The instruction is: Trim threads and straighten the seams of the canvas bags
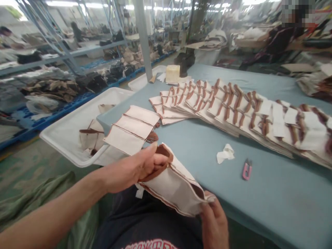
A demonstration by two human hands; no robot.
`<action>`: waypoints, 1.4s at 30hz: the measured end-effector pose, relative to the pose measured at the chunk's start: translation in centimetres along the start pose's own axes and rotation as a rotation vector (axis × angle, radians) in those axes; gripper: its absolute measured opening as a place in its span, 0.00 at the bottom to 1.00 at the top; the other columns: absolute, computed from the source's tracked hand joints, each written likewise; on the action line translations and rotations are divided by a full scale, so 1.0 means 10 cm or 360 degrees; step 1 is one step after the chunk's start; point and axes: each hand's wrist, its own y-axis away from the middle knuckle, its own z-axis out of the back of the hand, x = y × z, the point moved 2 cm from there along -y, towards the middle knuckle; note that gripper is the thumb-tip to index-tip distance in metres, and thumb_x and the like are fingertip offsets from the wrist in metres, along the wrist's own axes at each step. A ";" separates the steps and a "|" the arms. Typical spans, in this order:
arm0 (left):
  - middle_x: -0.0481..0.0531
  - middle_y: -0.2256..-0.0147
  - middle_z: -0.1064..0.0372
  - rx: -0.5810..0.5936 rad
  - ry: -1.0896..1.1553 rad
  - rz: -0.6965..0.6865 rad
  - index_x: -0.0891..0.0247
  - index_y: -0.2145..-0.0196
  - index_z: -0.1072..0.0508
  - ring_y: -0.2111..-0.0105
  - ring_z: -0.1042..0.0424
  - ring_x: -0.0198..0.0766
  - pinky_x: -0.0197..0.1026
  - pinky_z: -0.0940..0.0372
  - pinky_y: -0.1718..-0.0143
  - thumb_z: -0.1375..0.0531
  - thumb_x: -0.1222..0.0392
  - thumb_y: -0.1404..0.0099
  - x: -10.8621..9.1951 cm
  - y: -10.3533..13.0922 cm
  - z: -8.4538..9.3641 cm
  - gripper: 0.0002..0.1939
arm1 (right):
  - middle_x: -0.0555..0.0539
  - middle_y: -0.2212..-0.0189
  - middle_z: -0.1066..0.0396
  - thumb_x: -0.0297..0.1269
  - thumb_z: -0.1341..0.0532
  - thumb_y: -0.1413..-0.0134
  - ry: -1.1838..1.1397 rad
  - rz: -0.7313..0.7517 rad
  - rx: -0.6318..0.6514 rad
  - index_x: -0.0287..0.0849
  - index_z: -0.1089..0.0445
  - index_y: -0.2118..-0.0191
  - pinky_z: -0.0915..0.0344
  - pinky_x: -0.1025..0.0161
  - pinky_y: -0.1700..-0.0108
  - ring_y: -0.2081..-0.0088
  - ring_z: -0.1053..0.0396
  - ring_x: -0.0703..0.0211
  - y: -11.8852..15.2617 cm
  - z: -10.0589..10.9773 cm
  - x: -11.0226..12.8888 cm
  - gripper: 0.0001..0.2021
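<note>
A cream fabric bag piece [168,186] with brown trim is held between my two hands over my lap, at the table's near edge. Closed round its brown upper end is my left hand [147,162]. The thumb and fingers of my right hand [214,218] pinch its far right corner. The piece is tilted, its long opening facing up, and the brown lining shows inside. Just beyond my left hand, a flat cream panel [133,128] with brown seams lies on the table corner. Pink thread snips [247,169] and a crumpled white scrap [225,154] rest to the right.
A long overlapping row of cream and brown pieces [207,100] spans the blue-green table [192,138]. At left, a white plastic tub [59,129] holds similar pieces. A yellowish block [172,73] stands at the back by a metal post [144,38]. Another person sits at far right.
</note>
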 end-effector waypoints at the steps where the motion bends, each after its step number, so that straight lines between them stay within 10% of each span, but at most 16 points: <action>1: 0.56 0.60 0.23 -0.0046 -0.0051 -0.0037 0.60 0.58 0.21 0.58 0.25 0.47 0.49 0.32 0.47 0.50 0.24 0.32 0.05 0.05 0.02 0.37 | 0.46 0.61 0.19 0.51 0.29 0.45 0.0028 0.0108 -0.0067 0.43 0.23 0.57 0.27 0.61 0.57 0.59 0.22 0.50 0.05 -0.01 0.01 0.18; 9: 0.48 0.70 0.33 -0.0570 -0.0774 -0.0410 0.61 0.68 0.28 0.69 0.37 0.38 0.38 0.38 0.67 0.42 0.45 0.30 0.51 0.40 0.09 0.17 | 0.42 0.55 0.20 0.41 0.31 0.38 0.0123 0.0671 -0.0070 0.45 0.28 0.61 0.26 0.54 0.49 0.52 0.21 0.47 0.27 -0.12 -0.19 0.08; 13: 0.45 0.73 0.37 -0.0728 -0.0943 -0.0611 0.61 0.74 0.37 0.73 0.41 0.33 0.36 0.46 0.71 0.45 0.65 0.34 0.82 0.39 0.01 0.10 | 0.42 0.51 0.20 0.35 0.34 0.36 0.0690 0.1009 0.0219 0.47 0.26 0.60 0.26 0.54 0.45 0.47 0.22 0.48 0.20 -0.03 -0.29 0.01; 18: 0.46 0.72 0.38 -0.0741 -0.1082 -0.0775 0.60 0.76 0.47 0.72 0.37 0.33 0.37 0.48 0.71 0.48 0.73 0.42 1.04 0.36 0.00 0.12 | 0.43 0.48 0.20 0.28 0.43 0.40 0.1492 0.1082 0.0744 0.48 0.25 0.45 0.22 0.56 0.48 0.48 0.20 0.50 0.08 0.22 -0.18 0.20; 23: 0.46 0.72 0.36 -0.0501 -0.1156 -0.0734 0.60 0.76 0.48 0.72 0.36 0.33 0.37 0.49 0.72 0.49 0.76 0.46 0.95 0.34 -0.02 0.13 | 0.42 0.50 0.19 0.39 0.42 0.32 0.1580 0.0822 0.0317 0.46 0.25 0.46 0.23 0.56 0.48 0.49 0.20 0.49 0.10 0.18 0.42 0.14; 27: 0.48 0.70 0.31 -0.0340 -0.1288 -0.0747 0.61 0.76 0.43 0.70 0.32 0.35 0.38 0.45 0.70 0.47 0.76 0.45 0.87 0.29 -0.03 0.12 | 0.41 0.48 0.22 0.41 0.37 0.34 0.1353 0.0969 0.0523 0.46 0.27 0.42 0.27 0.55 0.45 0.46 0.23 0.48 0.14 -0.34 0.83 0.17; 33: 0.45 0.71 0.31 -0.0391 -0.1358 -0.0730 0.60 0.74 0.38 0.72 0.32 0.35 0.37 0.44 0.70 0.46 0.73 0.44 0.85 0.28 0.14 0.09 | 0.50 0.70 0.28 0.31 0.39 0.34 0.1113 0.1293 0.0591 0.45 0.30 0.63 0.35 0.65 0.67 0.70 0.30 0.60 0.09 -0.71 0.97 0.04; 37: 0.46 0.66 0.25 -0.0456 -0.1052 -0.0423 0.59 0.61 0.26 0.66 0.27 0.38 0.37 0.35 0.62 0.43 0.65 0.37 0.77 0.25 0.28 0.08 | 0.52 0.71 0.27 0.26 0.37 0.35 0.1225 0.1526 0.0531 0.46 0.31 0.60 0.38 0.68 0.70 0.71 0.31 0.63 0.13 -0.72 1.04 0.06; 42: 0.48 0.67 0.27 -0.0417 -0.1104 -0.0578 0.62 0.66 0.26 0.67 0.32 0.38 0.39 0.37 0.64 0.44 0.63 0.34 0.57 0.10 0.32 0.07 | 0.49 0.69 0.25 0.27 0.37 0.35 0.1338 0.1669 0.0595 0.46 0.30 0.58 0.37 0.67 0.70 0.71 0.29 0.62 0.16 -0.82 1.10 0.06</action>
